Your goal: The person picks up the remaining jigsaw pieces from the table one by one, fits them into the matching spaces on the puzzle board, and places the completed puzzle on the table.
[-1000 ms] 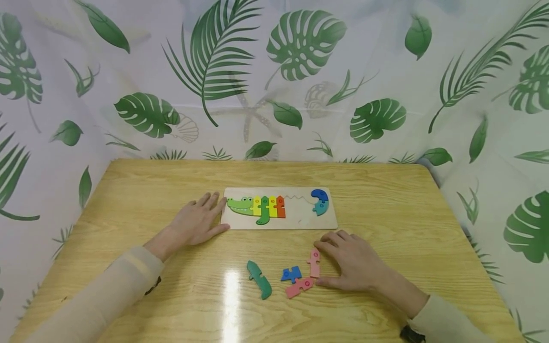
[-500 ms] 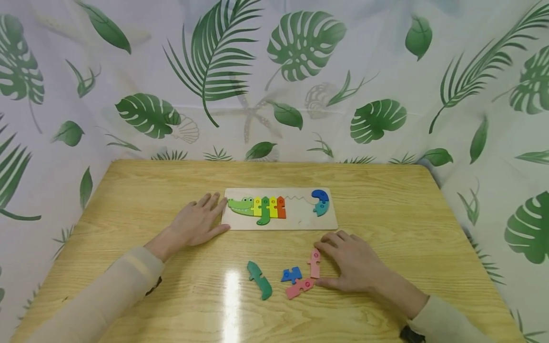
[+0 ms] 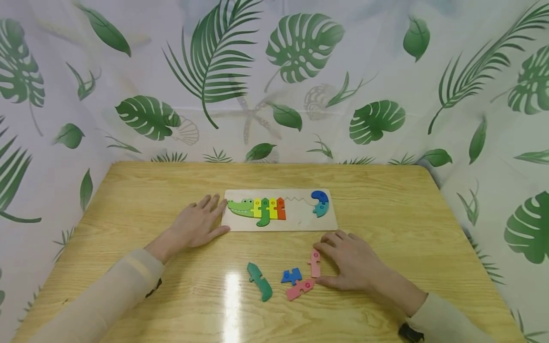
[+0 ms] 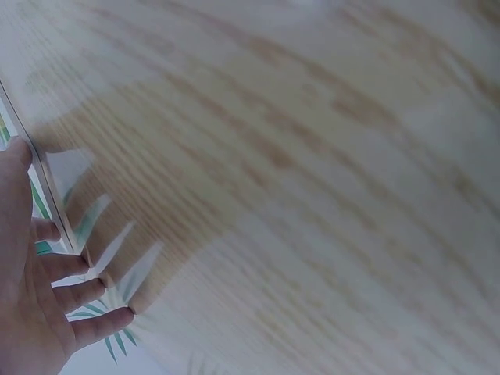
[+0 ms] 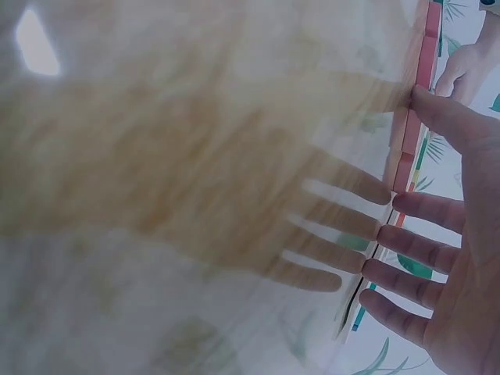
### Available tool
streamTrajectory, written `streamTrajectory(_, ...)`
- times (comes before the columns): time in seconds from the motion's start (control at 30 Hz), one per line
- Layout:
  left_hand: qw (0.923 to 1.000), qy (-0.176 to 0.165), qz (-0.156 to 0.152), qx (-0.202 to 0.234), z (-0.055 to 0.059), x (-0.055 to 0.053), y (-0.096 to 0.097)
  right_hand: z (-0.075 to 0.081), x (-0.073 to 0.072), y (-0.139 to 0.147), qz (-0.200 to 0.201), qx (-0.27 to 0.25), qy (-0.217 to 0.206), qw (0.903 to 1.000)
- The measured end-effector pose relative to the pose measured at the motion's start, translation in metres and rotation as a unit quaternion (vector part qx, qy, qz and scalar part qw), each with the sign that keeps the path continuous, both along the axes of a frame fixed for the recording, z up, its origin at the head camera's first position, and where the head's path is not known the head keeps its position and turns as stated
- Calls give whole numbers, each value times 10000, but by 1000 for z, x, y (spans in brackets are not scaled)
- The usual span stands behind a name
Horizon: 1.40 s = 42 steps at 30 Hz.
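Observation:
My left hand (image 3: 195,224) lies spread on the table, index fingertip and thumb at the left edge of a pale wooden puzzle board (image 3: 306,223). In the left wrist view its fingers (image 4: 78,297) are nearly straight. The board holds a green crocodile head (image 3: 241,207), several striped body pieces and a curled blue tail (image 3: 320,196). My right hand (image 3: 353,262) rests relaxed beside an upright-lying pink puzzle piece (image 3: 315,267), index fingertip at its top and thumb at its lower end. In the right wrist view its other fingers (image 5: 402,283) extend straight onto the table.
Left of the right hand lie a second pink piece (image 3: 295,291), a blue piece (image 3: 291,275) and a long teal piece (image 3: 259,283). The wooden table (image 3: 171,309) meets a leaf-printed cloth (image 3: 257,71) at its back and sides.
Both hands and all the puzzle pieces stay where they were. Only the head view shifts very slightly.

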State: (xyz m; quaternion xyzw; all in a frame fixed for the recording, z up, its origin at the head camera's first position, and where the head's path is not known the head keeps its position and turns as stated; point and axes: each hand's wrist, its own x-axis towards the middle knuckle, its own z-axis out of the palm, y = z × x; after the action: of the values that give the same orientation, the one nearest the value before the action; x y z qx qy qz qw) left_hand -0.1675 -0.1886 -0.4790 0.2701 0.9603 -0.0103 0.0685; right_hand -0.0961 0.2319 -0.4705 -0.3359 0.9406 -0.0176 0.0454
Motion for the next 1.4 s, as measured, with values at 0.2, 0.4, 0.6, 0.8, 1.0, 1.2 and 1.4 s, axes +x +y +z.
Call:
streamTrajectory(0.2, 10000, 50, -12, -29, 1, 1, 0, 2, -1, 0, 26, 13, -10, 10000)
streamTrajectory(0.4, 10000, 17, 21, -51, 3, 1, 0, 4, -2, -1, -11, -28, -147, 9999)
streamTrajectory(0.6, 10000, 23, 11, -53, 2, 1, 0, 6, -4, -1, -61, -35, -223, 9997)
streamTrajectory(0.8, 10000, 9, 15, -61, 0, 0, 0, 7, -7, 1, 18, -27, -147, 9999)
streamTrajectory(1.0, 10000, 35, -2, -58, 0, 0, 0, 8, -10, 1, 70, -78, -113, 9999)
streamTrajectory(1.2, 10000, 30, 12, -31, 0, 0, -1, 8, -14, -2, 85, -87, -139, 9998)
streamTrajectory(1.4, 10000, 43, -2, -23, -1, 0, -1, 7, -19, -1, 250, -182, 87, 9995)
